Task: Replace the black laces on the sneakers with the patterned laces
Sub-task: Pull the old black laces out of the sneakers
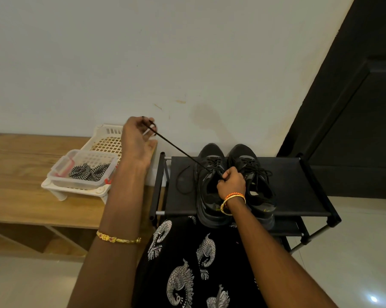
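Two black sneakers stand side by side on a black shoe rack (298, 185). My left hand (137, 138) is raised up and to the left, pinching a black lace (176, 150) that runs taut down to the left sneaker (209, 161). My right hand (231, 181) grips the tongue area of that left sneaker. The lace's other end lies in a loose loop (183, 181) on the rack. The right sneaker (249, 165) still carries its black laces. The black-and-white patterned laces (88, 172) lie in a clear plastic box (61, 174).
The clear box sits on a white plastic basket (103, 134) on a wooden bench (16, 165) to the left of the rack. A white wall stands behind, a dark door (354, 107) at the right. My patterned black garment (187, 263) fills the bottom middle.
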